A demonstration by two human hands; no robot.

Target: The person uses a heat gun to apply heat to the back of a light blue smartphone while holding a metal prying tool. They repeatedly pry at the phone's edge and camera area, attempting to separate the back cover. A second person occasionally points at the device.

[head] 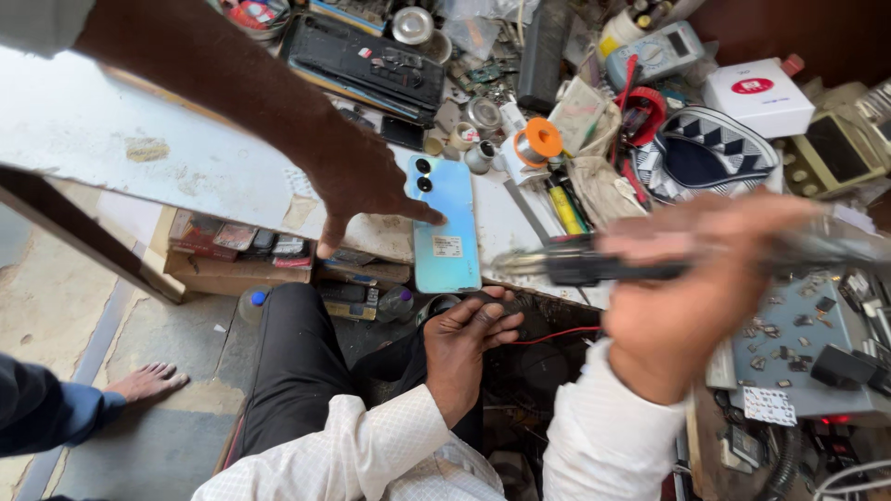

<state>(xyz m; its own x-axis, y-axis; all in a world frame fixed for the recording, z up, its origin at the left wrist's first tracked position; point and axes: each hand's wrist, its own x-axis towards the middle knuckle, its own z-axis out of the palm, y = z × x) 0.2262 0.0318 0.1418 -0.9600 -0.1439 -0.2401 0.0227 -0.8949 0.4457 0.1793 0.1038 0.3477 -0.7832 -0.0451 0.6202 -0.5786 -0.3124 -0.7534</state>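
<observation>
A light blue phone (445,227) lies face down on the white bench (111,130), its cameras at the far end. Another person's hand (357,181) reaches in from the upper left and touches the phone's left edge with spread fingers. My right hand (682,311), blurred by motion, grips a black-handled tool (603,266) whose metal tip points left, close to the phone's right side. My left hand (469,348) rests on my dark-trousered knee just below the phone, fingers loosely bent and holding nothing that I can see. A thin red wire (552,336) runs beside it.
The back of the bench is crowded: an orange solder spool (540,141), a white box (756,93), a grey multimeter (654,51), a black tray (367,60). A grey mat with small parts (798,348) lies at right. Another person's bare foot (144,380) stands on the floor.
</observation>
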